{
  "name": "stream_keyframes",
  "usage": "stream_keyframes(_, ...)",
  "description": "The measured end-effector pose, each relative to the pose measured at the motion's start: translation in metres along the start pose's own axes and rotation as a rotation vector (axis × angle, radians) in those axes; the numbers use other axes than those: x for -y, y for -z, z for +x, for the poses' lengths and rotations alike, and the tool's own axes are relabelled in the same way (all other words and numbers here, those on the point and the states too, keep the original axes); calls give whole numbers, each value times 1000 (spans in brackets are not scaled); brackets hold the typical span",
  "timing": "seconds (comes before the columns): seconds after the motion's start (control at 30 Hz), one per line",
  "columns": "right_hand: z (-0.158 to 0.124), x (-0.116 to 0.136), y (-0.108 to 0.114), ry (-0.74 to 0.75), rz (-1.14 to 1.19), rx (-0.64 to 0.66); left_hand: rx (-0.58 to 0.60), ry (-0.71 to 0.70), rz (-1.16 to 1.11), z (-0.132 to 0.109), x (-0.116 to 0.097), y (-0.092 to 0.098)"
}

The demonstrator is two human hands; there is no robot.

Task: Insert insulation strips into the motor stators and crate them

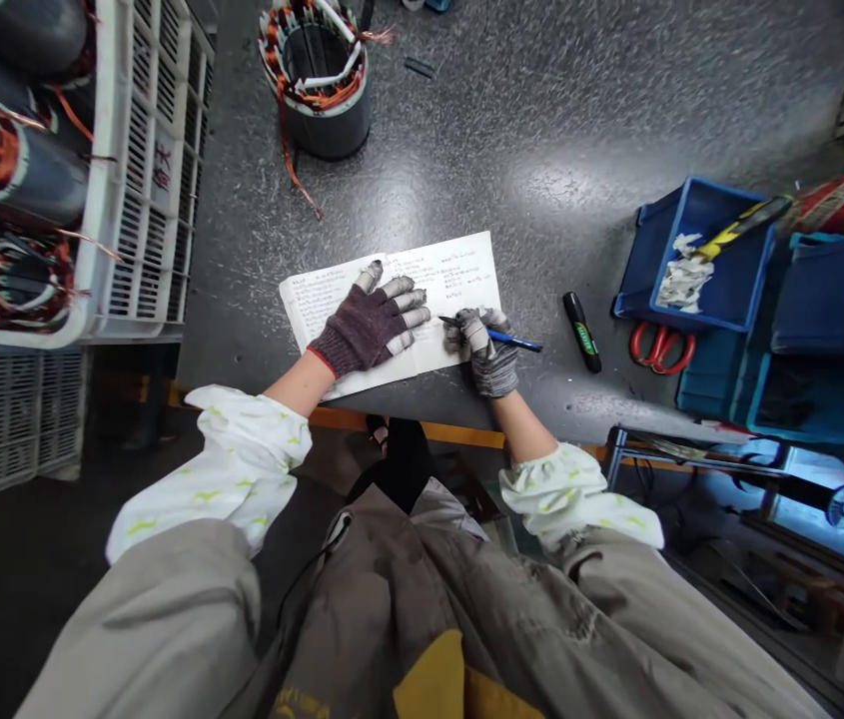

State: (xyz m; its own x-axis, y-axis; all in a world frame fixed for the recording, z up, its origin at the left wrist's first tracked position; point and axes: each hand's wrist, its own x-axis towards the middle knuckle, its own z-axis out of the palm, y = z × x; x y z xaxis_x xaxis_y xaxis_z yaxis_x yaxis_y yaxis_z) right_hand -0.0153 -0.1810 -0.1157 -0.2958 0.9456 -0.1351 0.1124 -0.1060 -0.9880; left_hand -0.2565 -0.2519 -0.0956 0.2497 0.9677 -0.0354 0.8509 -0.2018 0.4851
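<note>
"Where is your paper [458,275]?"

"It lies flat on the dark worktop [541,170], close to the near edge. It has lines of small writing."

"What are your hands doing?"

"Your left grip [369,325] is open and rests flat on the paper. Your right grip [482,350] is closed on a blue pen [511,340], and the tip is on the paper."

"What else is close?"

"A black marker [582,332] lies just beside your right grip. Past it are red scissors [661,348] and a blue bin [721,255]. Ahead stands a copper-wound stator [321,110], and more sit in a white crate [152,170] on your left."
</note>
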Motion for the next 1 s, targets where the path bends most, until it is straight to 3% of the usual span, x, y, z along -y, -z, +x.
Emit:
stream_keyframes(0.1,2,-12,14,-25,-10,-44,-20,25,-16,-1,2,-2)
stream_keyframes(0.23,-4,-8,25,-40,-21,-1,-23,23,-28,0,1,-2)
stream_keyframes(0.43,-14,13,10,35,50,134,-14,24,-38,-1,-1,2)
stream_keyframes(0.53,-5,4,5,71,-61,116,-26,34,-44,-1,-3,3)
stream_keyframes(0.7,6,-18,16,39,-162,124,-57,42,-48,1,-4,-1)
stream_keyframes(1.0,-9,-15,10,95,-185,122,-55,30,-58,-1,0,-5)
